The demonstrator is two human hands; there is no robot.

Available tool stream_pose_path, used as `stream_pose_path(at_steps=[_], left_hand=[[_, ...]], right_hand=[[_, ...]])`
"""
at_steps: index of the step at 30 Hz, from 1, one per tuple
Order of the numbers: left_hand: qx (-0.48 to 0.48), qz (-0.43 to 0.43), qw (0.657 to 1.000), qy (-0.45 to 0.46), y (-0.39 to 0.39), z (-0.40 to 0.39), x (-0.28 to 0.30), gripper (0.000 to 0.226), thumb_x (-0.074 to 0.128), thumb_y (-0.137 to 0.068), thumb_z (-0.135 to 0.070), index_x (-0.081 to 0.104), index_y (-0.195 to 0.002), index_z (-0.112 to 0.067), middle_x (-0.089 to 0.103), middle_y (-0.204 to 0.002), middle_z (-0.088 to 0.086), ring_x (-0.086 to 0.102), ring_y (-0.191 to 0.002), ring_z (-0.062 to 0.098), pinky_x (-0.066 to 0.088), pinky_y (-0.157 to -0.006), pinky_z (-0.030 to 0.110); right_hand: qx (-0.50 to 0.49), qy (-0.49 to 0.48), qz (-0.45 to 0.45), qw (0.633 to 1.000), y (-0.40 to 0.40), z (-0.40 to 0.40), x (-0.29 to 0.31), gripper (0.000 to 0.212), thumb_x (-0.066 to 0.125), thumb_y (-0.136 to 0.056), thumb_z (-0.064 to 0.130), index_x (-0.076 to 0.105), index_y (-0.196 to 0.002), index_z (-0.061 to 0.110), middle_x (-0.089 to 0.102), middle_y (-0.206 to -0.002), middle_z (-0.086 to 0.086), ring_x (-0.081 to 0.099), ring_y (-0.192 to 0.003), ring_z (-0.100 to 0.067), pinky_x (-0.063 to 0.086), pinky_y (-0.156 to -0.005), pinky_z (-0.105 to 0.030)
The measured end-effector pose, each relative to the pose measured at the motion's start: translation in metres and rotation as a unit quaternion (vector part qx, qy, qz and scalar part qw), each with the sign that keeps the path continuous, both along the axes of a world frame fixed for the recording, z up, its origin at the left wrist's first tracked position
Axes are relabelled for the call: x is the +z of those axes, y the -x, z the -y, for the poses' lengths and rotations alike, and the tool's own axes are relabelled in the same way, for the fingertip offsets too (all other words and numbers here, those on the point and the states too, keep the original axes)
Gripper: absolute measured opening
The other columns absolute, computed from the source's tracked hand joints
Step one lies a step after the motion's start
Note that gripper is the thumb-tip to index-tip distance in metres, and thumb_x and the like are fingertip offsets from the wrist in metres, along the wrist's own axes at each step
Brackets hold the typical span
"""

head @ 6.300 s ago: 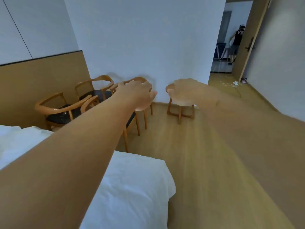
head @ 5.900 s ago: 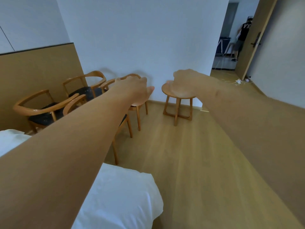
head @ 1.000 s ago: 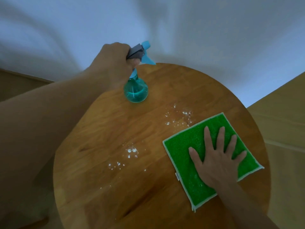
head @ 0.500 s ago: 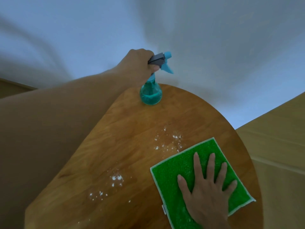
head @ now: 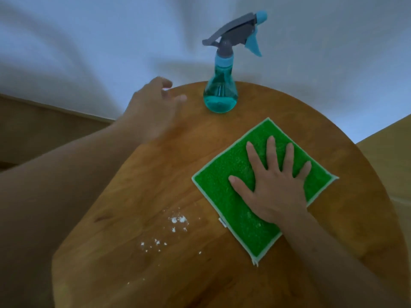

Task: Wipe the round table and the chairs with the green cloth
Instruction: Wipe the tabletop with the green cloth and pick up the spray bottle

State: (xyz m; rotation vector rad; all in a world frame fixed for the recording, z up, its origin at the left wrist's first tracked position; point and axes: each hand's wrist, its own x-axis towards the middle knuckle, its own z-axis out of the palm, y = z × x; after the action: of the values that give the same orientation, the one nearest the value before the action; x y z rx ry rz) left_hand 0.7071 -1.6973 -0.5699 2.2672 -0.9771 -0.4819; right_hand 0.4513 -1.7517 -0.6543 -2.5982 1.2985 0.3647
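The round wooden table [head: 138,274] fills the lower view. A square green cloth [head: 224,190] with a white edge lies flat on its right half. My right hand [head: 273,185] presses on the cloth with fingers spread and straight. My left hand [head: 153,110] hovers over the table's far left edge, fingers loose and holding nothing, a short way left of the spray bottle. White crumbs [head: 178,221] are scattered on the wood left of the cloth. No chair is in view.
A teal spray bottle [head: 221,94] with a grey trigger head stands upright at the table's far edge, next to the white wall [head: 111,41]. Wood floor [head: 387,156] shows to the right of the table.
My left hand has let go of the spray bottle, which now stands at the far edge, and has drawn back to the left. My right hand has slid the cloth over the nearer crumb patch.
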Motion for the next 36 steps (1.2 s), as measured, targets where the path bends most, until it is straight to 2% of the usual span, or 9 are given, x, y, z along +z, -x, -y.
stream_pose_path(at_steps=[3,7,9,13,16,20,23,30,36], left_hand=[[0.010,0.033,0.993,-0.115,-0.023,-0.061,-0.022,0.044,0.055,-0.093,-0.039,0.051,-0.132,-0.017,0.059,-0.124,0.006,0.053,-0.115,0.026,0.041,-0.096,0.036],[0.016,0.075,0.977,-0.200,-0.054,-0.133,-0.039,0.031,0.052,-0.094,-0.031,0.056,-0.119,-0.013,0.061,-0.115,0.014,0.055,-0.102,0.030,0.042,-0.082,0.039],[0.037,0.058,0.962,-0.266,-0.059,-0.163,-0.050,0.050,0.049,-0.095,-0.036,0.043,-0.136,-0.008,0.049,-0.134,0.021,0.045,-0.122,0.035,0.037,-0.100,0.044],[0.120,-0.094,0.957,-0.247,-0.043,-0.194,-0.071,0.077,0.039,-0.093,-0.052,0.007,-0.152,-0.016,0.022,-0.155,0.014,0.026,-0.138,0.031,0.024,-0.112,0.044],[0.154,-0.126,0.962,-0.185,-0.039,-0.194,-0.077,0.071,0.040,-0.093,-0.053,0.013,-0.150,-0.019,0.026,-0.151,0.012,0.031,-0.134,0.032,0.028,-0.108,0.047],[0.153,-0.128,0.967,-0.160,-0.036,-0.194,-0.076,0.069,0.038,-0.095,-0.051,0.011,-0.151,-0.021,0.021,-0.154,0.007,0.028,-0.137,0.026,0.026,-0.108,0.044],[0.145,-0.141,0.968,-0.149,-0.036,-0.195,-0.074,0.070,0.034,-0.095,-0.056,0.008,-0.151,-0.024,0.017,-0.156,0.004,0.025,-0.138,0.024,0.025,-0.111,0.044],[0.135,-0.138,0.971,-0.142,-0.039,-0.197,-0.079,0.072,0.018,-0.095,-0.062,0.006,-0.152,-0.019,0.011,-0.158,0.005,0.015,-0.143,0.021,0.014,-0.113,0.037],[0.112,-0.138,0.968,-0.177,-0.045,-0.200,-0.080,0.076,0.017,-0.093,-0.066,0.000,-0.152,-0.022,0.007,-0.160,0.004,0.012,-0.144,0.022,0.013,-0.110,0.036]], right_hand=[[0.036,0.000,0.016,0.999,-0.045,-0.023,0.001,0.083,-0.008,-0.076,0.084,-0.024,-0.145,0.043,-0.027,-0.158,-0.002,-0.022,-0.143,-0.041,-0.011,-0.105,-0.071],[0.171,-0.029,0.056,0.983,-0.093,-0.107,0.007,0.071,0.007,-0.090,0.067,-0.010,-0.152,0.036,-0.022,-0.160,-0.005,-0.024,-0.142,-0.041,-0.024,-0.101,-0.069],[0.237,-0.072,0.061,0.967,-0.094,-0.147,0.011,0.067,0.019,-0.093,0.061,0.004,-0.154,0.035,-0.012,-0.162,-0.003,-0.016,-0.144,-0.040,-0.023,-0.101,-0.070],[0.254,-0.101,0.057,0.960,-0.058,-0.176,0.019,0.064,0.041,-0.080,0.057,0.049,-0.139,0.034,0.039,-0.153,0.003,0.040,-0.137,-0.031,0.027,-0.107,-0.066],[0.163,-0.063,0.066,0.982,-0.023,-0.152,0.015,0.060,0.036,-0.089,0.054,0.041,-0.145,0.032,0.036,-0.153,0.002,0.039,-0.136,-0.034,0.021,-0.106,-0.057],[-0.002,0.005,0.001,1.000,-0.007,-0.076,0.007,0.066,-0.008,-0.089,0.067,-0.012,-0.149,0.041,-0.008,-0.161,0.007,-0.002,-0.148,-0.029,0.005,-0.114,-0.061],[-0.058,0.009,0.005,0.998,-0.050,-0.041,-0.003,0.073,-0.008,-0.083,0.073,-0.012,-0.149,0.043,-0.017,-0.161,0.003,-0.012,-0.146,-0.037,-0.002,-0.109,-0.070],[0.143,0.023,0.046,0.988,-0.153,-0.125,0.000,0.072,0.006,-0.088,0.072,-0.005,-0.152,0.041,-0.011,-0.162,-0.007,-0.012,-0.144,-0.044,-0.009,-0.106,-0.071],[0.304,-0.048,0.086,0.948,-0.073,-0.202,0.006,0.067,0.033,-0.089,0.068,0.030,-0.149,0.038,0.021,-0.160,-0.004,0.016,-0.145,-0.040,0.005,-0.109,-0.068]])
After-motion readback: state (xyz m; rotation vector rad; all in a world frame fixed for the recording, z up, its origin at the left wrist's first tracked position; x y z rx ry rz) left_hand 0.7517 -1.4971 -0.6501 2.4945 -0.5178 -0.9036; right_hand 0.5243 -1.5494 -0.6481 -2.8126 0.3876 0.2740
